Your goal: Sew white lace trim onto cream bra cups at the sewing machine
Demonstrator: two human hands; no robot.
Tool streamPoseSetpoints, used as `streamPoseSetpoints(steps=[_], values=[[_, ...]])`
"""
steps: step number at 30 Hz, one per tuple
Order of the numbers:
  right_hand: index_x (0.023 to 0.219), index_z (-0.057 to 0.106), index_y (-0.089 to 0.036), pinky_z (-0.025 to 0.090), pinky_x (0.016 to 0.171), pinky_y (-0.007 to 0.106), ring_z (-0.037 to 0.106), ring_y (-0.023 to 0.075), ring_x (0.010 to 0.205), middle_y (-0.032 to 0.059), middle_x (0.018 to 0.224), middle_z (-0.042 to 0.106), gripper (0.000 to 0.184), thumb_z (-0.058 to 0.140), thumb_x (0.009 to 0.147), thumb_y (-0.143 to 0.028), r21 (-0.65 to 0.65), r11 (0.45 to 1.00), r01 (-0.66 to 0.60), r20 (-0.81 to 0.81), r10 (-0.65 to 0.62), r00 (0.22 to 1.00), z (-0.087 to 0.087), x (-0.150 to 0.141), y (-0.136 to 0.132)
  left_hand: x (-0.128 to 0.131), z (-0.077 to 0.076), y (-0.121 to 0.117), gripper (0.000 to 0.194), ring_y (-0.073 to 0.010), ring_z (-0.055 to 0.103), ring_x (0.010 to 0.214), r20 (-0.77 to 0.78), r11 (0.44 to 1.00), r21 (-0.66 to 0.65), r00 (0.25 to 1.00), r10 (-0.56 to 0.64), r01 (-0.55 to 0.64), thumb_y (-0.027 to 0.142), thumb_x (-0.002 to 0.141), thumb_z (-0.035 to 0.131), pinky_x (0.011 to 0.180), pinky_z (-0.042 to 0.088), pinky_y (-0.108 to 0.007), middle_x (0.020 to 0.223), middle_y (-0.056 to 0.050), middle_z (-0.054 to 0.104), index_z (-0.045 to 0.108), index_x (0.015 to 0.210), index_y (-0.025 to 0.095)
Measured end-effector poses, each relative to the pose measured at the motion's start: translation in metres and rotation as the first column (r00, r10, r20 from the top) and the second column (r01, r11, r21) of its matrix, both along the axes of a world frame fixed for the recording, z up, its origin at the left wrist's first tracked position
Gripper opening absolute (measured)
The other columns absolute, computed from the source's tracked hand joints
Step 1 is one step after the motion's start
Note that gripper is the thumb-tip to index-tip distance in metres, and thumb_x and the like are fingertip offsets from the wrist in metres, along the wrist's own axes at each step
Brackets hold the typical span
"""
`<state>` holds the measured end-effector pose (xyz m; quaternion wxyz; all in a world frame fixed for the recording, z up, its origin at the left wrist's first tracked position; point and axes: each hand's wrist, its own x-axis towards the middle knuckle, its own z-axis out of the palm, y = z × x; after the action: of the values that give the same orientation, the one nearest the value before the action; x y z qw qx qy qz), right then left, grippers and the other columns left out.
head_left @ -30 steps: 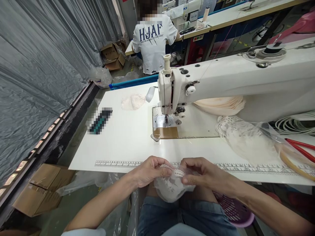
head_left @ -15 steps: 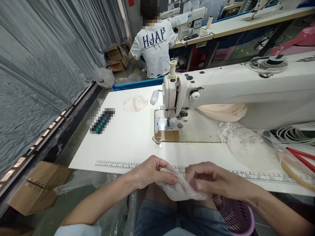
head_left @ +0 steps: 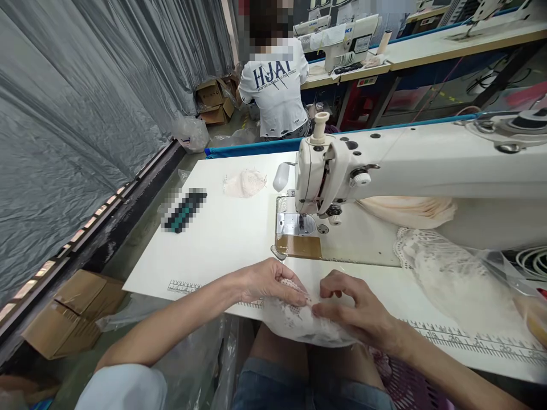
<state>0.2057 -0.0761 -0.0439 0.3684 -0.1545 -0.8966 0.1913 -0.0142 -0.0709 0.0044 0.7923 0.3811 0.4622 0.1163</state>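
Note:
A white piece of lace fabric (head_left: 299, 326) with a scalloped edge hangs over my lap at the table's front edge. My left hand (head_left: 276, 283) pinches its edge between thumb and fingers. My right hand (head_left: 363, 310) is on the right part of the same lace, thumb against the edge and index finger curled up off it; its lower fingers are partly hidden. Beyond both hands stands a white sewing machine (head_left: 318, 171), its needle area over the metal plate (head_left: 294, 224). Nothing lies under the presser foot that I can make out.
More white lace (head_left: 453, 279) and a stack of cream fabric pieces (head_left: 410, 210) lie right of the needle. A pale lace cup (head_left: 245, 183) rests on the white table (head_left: 222, 245). Below right is a purple basket (head_left: 410, 381). A person (head_left: 277, 85) sits ahead; cardboard boxes (head_left: 72, 313) stand left.
The view has shifted, so the machine appears farther right. The lace is spread wider over my lap. My right index finger has lifted from the lace, while my left hand keeps its pinch.

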Motion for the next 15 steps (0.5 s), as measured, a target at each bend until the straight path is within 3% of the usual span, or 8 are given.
streamPoseSetpoints(steps=[4,7,8,10,12,13,15], values=[[0.101,0.058,-0.019,0.039,0.059,0.025,0.049,0.0116,0.067,0.0029,0.081,0.055,0.027,0.041,0.088,-0.003,0.128,0.991,0.036,-0.013,-0.035,0.999,0.006,-0.002,0.010,-0.012,0.003,0.031,0.028,-0.0099,0.061,0.065,-0.074,0.978,0.141,0.987,-0.143,0.152,0.027,0.060,0.080,0.069,0.049,-0.023,0.068,-0.001,0.068,0.071,0.081,0.012],[0.104,0.055,-0.017,0.039,0.058,0.026,0.052,0.0124,0.069,0.0047,0.083,0.059,0.025,0.041,0.090,-0.004,0.228,0.969,0.095,0.057,-0.110,0.992,0.005,-0.005,0.026,-0.016,0.005,0.066,0.022,-0.0104,0.061,0.064,-0.237,0.902,0.349,0.955,-0.177,0.254,0.028,0.066,0.076,0.062,0.047,-0.021,0.064,0.000,0.065,0.068,0.080,0.013],[0.103,0.056,-0.017,0.040,0.058,0.027,0.053,0.0130,0.070,0.0058,0.084,0.061,0.024,0.040,0.090,-0.004,0.258,0.959,0.117,0.078,-0.141,0.987,0.003,-0.006,0.033,-0.014,0.004,0.077,0.021,-0.0108,0.061,0.064,-0.328,0.840,0.445,0.929,-0.170,0.310,0.029,0.068,0.074,0.060,0.046,-0.020,0.064,0.000,0.065,0.067,0.080,0.013],[0.097,0.057,-0.015,0.040,0.057,0.027,0.056,0.0144,0.072,0.0077,0.087,0.063,0.022,0.039,0.090,-0.003,0.308,0.939,0.150,0.112,-0.192,0.975,-0.001,-0.010,0.046,-0.007,0.000,0.097,0.015,-0.0119,0.062,0.064,-0.527,0.645,0.618,0.846,-0.084,0.449,0.028,0.073,0.069,0.057,0.045,-0.020,0.065,0.001,0.065,0.066,0.078,0.014],[0.089,0.058,-0.014,0.040,0.056,0.027,0.059,0.0155,0.073,0.0081,0.088,0.066,0.024,0.037,0.091,-0.003,0.328,0.931,0.163,0.142,-0.219,0.965,-0.004,-0.013,0.057,0.003,-0.009,0.109,0.010,-0.0133,0.062,0.065,-0.645,0.466,0.692,0.762,0.056,0.552,0.024,0.078,0.064,0.057,0.045,-0.021,0.068,0.000,0.065,0.064,0.076,0.014],[0.086,0.059,-0.014,0.040,0.055,0.027,0.060,0.0159,0.073,0.0077,0.088,0.067,0.026,0.036,0.091,-0.003,0.328,0.930,0.165,0.150,-0.224,0.963,-0.006,-0.014,0.061,0.008,-0.014,0.111,0.008,-0.0148,0.062,0.068,-0.669,0.418,0.704,0.735,0.115,0.575,0.022,0.079,0.062,0.059,0.046,-0.023,0.072,-0.001,0.065,0.064,0.077,0.014],[0.084,0.060,-0.014,0.041,0.055,0.027,0.061,0.0163,0.073,0.0067,0.086,0.068,0.029,0.034,0.092,-0.003,0.315,0.933,0.173,0.153,-0.230,0.961,-0.008,-0.016,0.065,0.015,-0.025,0.108,0.008,-0.0187,0.061,0.076,-0.680,0.374,0.718,0.706,0.197,0.587,0.017,0.082,0.058,0.066,0.047,-0.030,0.085,-0.006,0.065,0.064,0.084,0.013]])
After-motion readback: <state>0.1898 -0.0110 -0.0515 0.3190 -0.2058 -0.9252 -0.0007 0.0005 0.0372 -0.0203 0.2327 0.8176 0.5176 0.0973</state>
